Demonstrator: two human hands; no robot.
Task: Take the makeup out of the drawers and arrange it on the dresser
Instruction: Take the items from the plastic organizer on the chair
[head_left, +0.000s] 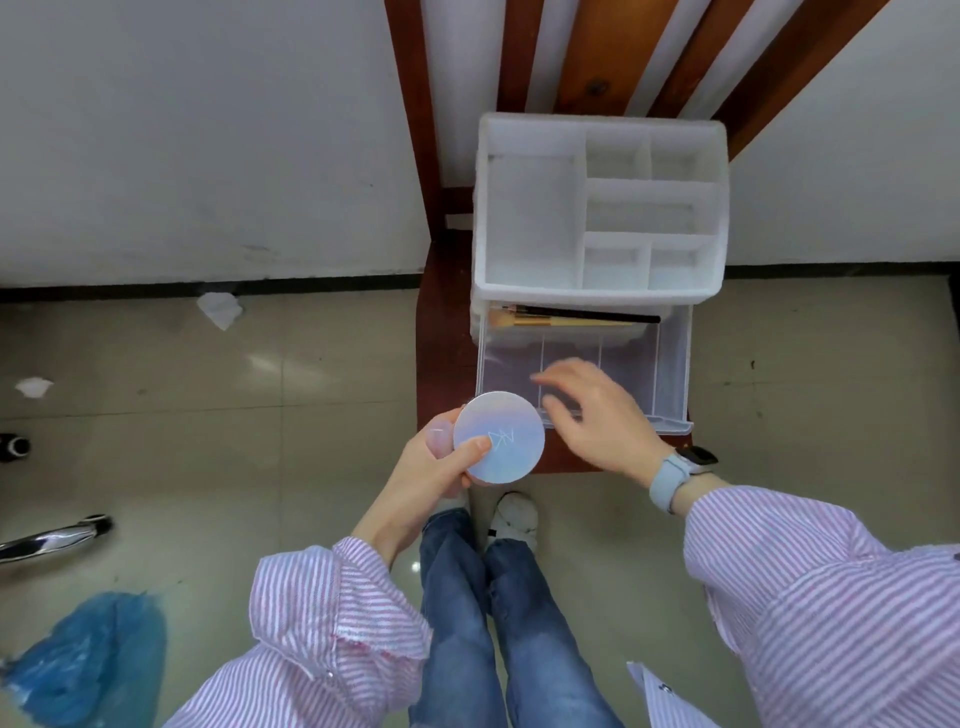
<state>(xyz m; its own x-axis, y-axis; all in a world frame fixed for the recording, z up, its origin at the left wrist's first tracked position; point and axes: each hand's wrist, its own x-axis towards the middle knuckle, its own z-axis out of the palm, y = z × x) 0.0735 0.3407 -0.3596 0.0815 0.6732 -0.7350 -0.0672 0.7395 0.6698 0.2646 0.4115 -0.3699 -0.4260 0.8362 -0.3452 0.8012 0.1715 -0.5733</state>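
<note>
A round iridescent makeup compact (498, 437) is gripped in the left hand (434, 467) just before the pulled-out clear plastic drawer (670, 374), over which the right hand (597, 415) hovers with relaxed, spread fingers, two makeup brushes (571, 318) lying beyond.

A plain domestic room, seen from above. A white plastic cosmetic organiser (597, 208) with open top compartments and clear pull-out drawers stands on a red-brown wooden chair (447, 332) set against a white wall (208, 130). In front of the organiser lies a glossy beige tiled floor (260, 415), edged by a dark skirting strip (208, 288). To the organiser's left, crumpled tissues (221, 309) lie on the tiles; farther left and nearer the viewer sit a blue plastic bag (88, 660) and a chrome chair leg (52, 540).
</note>
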